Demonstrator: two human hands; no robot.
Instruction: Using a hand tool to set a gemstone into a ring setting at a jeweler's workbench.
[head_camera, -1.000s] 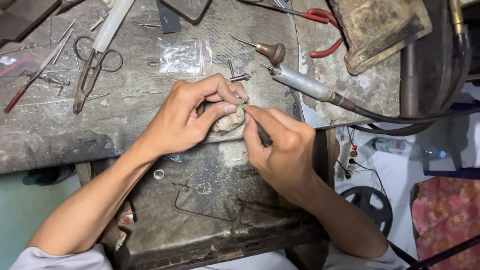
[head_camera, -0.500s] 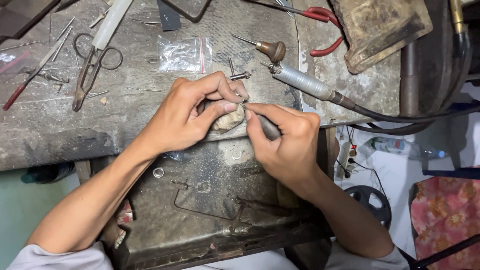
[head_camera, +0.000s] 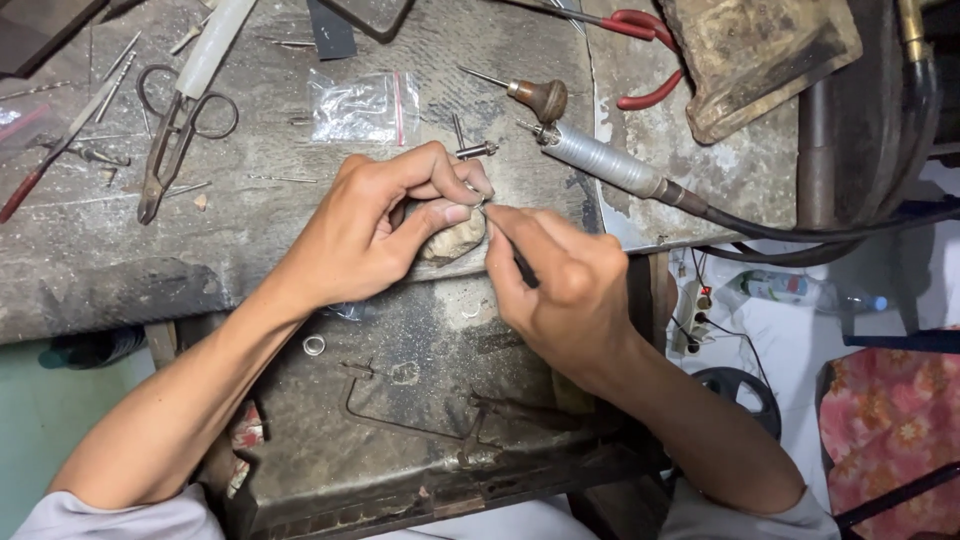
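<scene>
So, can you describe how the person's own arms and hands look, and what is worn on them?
Both arms are bare from the hands up to short white sleeves, which show only at the bottom edge of the head view. The left hand and right hand wear no gloves. No ring, watch or bracelet shows on either, and no markings are visible.

- Soft, even light falls across the worn workbench (head_camera: 300, 240), moderately bright, with no hard glare.
- Shadows are short and faint, pooling just below the left hand (head_camera: 385, 225) and right hand (head_camera: 565, 285), toward six o'clock.
- A mild sheen shows on the clear plastic bag (head_camera: 362, 105) at about eleven o'clock.
- The centre is sharp; the corners at five and seven o'clock look softer and darker.
- Slight wide-angle stretching shows at the edges.
</scene>
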